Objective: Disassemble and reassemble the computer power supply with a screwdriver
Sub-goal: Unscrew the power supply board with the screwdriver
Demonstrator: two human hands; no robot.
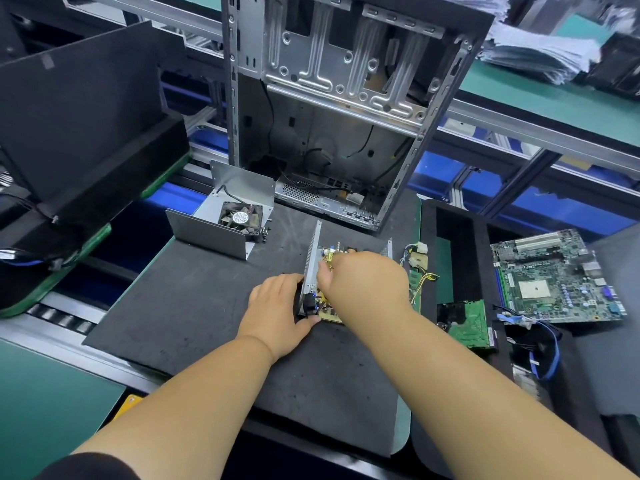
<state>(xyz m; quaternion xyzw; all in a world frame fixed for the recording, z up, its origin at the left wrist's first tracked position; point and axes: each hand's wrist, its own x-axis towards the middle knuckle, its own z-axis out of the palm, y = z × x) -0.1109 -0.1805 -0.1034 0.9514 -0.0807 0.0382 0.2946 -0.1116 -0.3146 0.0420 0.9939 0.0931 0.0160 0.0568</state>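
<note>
On the mat, left hand [277, 311] fingers [292, 280] grip the power supply [311, 271].

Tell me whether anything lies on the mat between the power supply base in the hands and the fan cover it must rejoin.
Nothing visible does. The black mat is bare between the power supply base and the fan cover; a few small screws sit beside the cover's right edge.

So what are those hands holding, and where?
The left hand grips the power supply by its near corner. The right hand reaches inside; what it holds cannot be told.
</note>
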